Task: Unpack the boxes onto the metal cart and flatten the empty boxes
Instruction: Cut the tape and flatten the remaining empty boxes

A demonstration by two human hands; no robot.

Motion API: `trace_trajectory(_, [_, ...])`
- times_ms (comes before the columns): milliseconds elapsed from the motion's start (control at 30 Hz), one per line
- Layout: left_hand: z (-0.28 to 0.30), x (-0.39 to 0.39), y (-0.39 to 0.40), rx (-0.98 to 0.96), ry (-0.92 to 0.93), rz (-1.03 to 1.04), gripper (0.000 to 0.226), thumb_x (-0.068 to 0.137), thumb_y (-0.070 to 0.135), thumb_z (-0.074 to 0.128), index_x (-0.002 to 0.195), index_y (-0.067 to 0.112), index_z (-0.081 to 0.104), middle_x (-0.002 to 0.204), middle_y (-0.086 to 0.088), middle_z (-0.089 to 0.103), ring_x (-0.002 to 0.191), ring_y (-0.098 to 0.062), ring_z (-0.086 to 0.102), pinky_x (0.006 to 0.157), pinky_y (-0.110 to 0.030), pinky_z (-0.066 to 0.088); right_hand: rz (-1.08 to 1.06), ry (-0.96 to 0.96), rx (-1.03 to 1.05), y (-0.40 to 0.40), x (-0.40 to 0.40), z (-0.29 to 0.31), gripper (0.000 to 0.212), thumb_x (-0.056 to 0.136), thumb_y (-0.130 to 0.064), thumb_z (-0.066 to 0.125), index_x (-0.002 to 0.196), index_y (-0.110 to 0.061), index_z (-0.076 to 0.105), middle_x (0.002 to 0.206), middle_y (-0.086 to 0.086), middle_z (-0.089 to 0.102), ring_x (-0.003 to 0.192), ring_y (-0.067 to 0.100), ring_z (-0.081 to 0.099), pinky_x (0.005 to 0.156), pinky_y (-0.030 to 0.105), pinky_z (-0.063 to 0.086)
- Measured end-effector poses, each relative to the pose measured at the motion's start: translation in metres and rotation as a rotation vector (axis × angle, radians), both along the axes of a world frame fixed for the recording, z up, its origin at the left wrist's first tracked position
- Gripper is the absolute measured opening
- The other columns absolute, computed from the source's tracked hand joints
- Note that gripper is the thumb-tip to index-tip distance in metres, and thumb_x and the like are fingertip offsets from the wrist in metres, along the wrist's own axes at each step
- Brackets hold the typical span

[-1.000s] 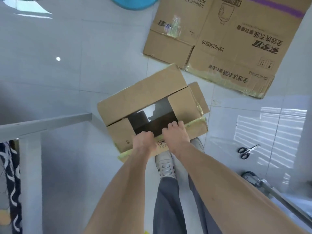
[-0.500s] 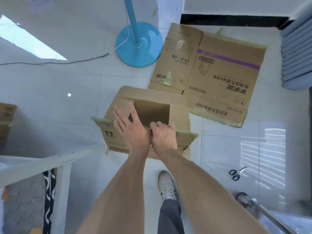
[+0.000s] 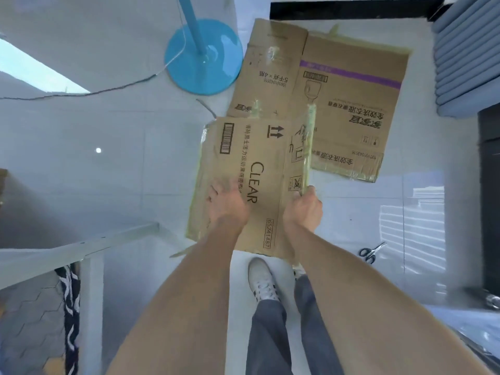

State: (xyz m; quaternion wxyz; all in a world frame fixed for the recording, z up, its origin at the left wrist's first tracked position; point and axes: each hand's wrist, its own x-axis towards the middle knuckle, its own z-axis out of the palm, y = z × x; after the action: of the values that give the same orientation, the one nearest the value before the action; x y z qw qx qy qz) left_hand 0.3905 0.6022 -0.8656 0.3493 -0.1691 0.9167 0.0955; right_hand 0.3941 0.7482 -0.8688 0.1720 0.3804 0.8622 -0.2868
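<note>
Box now collapsed flat, long axis pointing away; left hand presses, right hand grips edge.

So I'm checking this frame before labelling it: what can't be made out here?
- Head view: the left hand lies on the CLEAR box; its fingertips blur, so the grip is unclear.
- The box covers the floor beneath and part of the flat box behind.
- The cart is cut off at the right edge.
- The right hand covers the box's edge.
- The small print is blurred.
</note>
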Motion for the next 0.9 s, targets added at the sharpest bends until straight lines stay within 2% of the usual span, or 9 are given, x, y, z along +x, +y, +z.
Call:
trace_trajectory(167, [-0.054,0.056,0.031,0.096,-0.197,0.009,0.065,0.09,0.018,0.043,0.15,0.028,0.021,0.161,-0.015,0.014,0.14,-0.036,0.027,0.109,-0.05,0.032,0.096,-0.19,-0.136,0.031,0.024,-0.045,0.031,0.098,-0.038,0.042,0.104,-0.01,0.054,0.094,0.014,0.063,0.09,0.035,0.059,0.075,0.04,0.05])
trace_trajectory(333, [-0.082,0.065,0.037,0.12,-0.313,0.039,0.07,0.094,0.02,0.037,0.157,0.032,0.008,0.164,-0.015,0.008,0.143,-0.035,0.029,0.11,-0.047,0.034,0.275,-0.149,-0.318,0.028,0.036,-0.046,0.031,0.1,-0.038,0.035,0.076,-0.022,0.047,0.079,0.005,0.056,0.085,0.036,0.057,0.073,0.04,0.044])
trace_trajectory(467, [-0.11,0.059,0.041,0.215,-0.285,0.042,0.071,0.091,0.01,0.036,0.156,0.031,0.014,0.154,-0.017,0.03,0.134,-0.037,0.04,0.104,-0.045,0.041,-0.408,-0.269,-0.637,0.017,0.029,-0.072,0.051,0.088,-0.057,0.032,0.099,-0.016,0.059,0.106,0.0,0.061,0.097,0.025,0.055,0.09,0.039,0.041])
trace_trajectory(533, [-0.125,0.055,0.042,0.225,-0.196,0.073,0.064,0.089,0.007,0.04,0.149,0.025,0.026,0.139,-0.015,0.043,0.121,-0.036,0.05,0.095,-0.044,0.047,-0.558,-0.372,-0.764,0.021,0.028,-0.093,0.048,0.093,-0.045,0.035,0.096,-0.008,0.065,0.102,0.013,0.073,0.082,0.029,0.068,0.077,0.036,0.055])
trace_trajectory(600, [-0.143,0.051,0.039,0.149,-0.075,0.116,0.052,0.09,0.004,0.045,0.14,0.016,0.036,0.133,-0.014,0.047,0.111,-0.035,0.056,0.084,-0.043,0.049,-0.337,-0.475,-0.698,0.02,0.029,-0.113,0.023,0.096,-0.016,0.042,0.095,-0.003,0.06,0.089,0.018,0.074,0.068,0.03,0.071,0.06,0.033,0.058])
trace_trajectory(633, [-0.151,0.048,0.038,0.126,-0.014,0.193,0.042,0.093,0.007,0.042,0.135,0.013,0.041,0.131,-0.015,0.047,0.107,-0.035,0.057,0.08,-0.043,0.047,-0.123,-0.498,-0.605,0.019,0.029,-0.12,0.018,0.095,-0.008,0.042,0.097,-0.005,0.06,0.09,0.016,0.072,0.073,0.031,0.07,0.065,0.036,0.058])
trace_trajectory(733, [-0.174,0.04,0.037,0.084,0.124,0.433,0.031,0.1,0.019,0.03,0.122,0.007,0.049,0.128,-0.017,0.048,0.103,-0.036,0.053,0.076,-0.041,0.039,0.256,-0.387,-0.407,0.016,0.038,-0.149,0.026,0.1,-0.007,0.035,0.099,-0.007,0.061,0.108,0.02,0.061,0.091,0.029,0.052,0.094,0.046,0.047])
trace_trajectory(800, [-0.189,0.039,0.036,0.044,0.23,0.438,0.031,0.103,0.018,0.031,0.121,0.002,0.05,0.126,-0.019,0.048,0.106,-0.038,0.051,0.083,-0.043,0.04,0.379,-0.338,-0.357,0.013,0.039,-0.158,0.026,0.098,-0.003,0.037,0.087,-0.003,0.061,0.104,0.022,0.058,0.092,0.029,0.05,0.088,0.041,0.042])
trace_trajectory(900, [-0.203,0.048,0.027,0.003,0.277,0.412,0.037,0.104,0.023,0.03,0.131,0.002,0.045,0.133,-0.02,0.047,0.112,-0.039,0.051,0.094,-0.049,0.042,0.572,-0.504,-0.373,0.009,0.04,-0.159,0.03,0.102,-0.007,0.038,0.115,0.006,0.061,0.12,0.021,0.059,0.116,0.034,0.055,0.092,0.036,0.04])
